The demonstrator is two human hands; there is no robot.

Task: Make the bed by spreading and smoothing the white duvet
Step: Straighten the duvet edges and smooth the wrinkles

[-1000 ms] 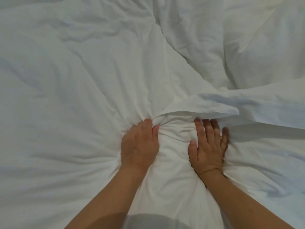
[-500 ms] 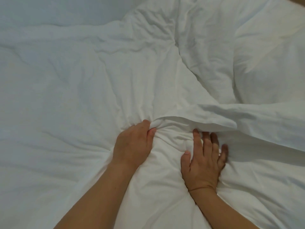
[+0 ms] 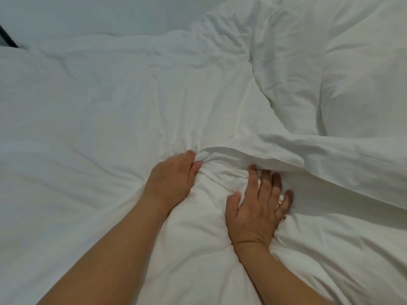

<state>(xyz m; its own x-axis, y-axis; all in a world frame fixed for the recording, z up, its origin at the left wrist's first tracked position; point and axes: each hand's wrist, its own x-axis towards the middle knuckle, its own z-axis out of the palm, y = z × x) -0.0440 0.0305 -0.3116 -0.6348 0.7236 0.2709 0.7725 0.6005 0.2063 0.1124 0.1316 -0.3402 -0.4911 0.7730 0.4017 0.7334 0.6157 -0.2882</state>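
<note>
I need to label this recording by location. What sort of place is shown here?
Most likely a bedroom, seen from over a bed. A rumpled white fabric duvet fills almost the whole view, the left hand grips a fold of it while the right hand presses it flat, and a plain pale wall stands behind.

Your bed, covered edge to edge by the white duvet (image 3: 110, 106), crumpled, a thick fold (image 3: 330, 150) of it lying across the right side

Duvet (image 3: 132, 111): plain white, no pattern (bluish-grey cast in shaded folds). Wall (image 3: 88, 14): pale grey-blue. Dark, near-black strip (image 3: 7, 37) at top-left edge.
</note>
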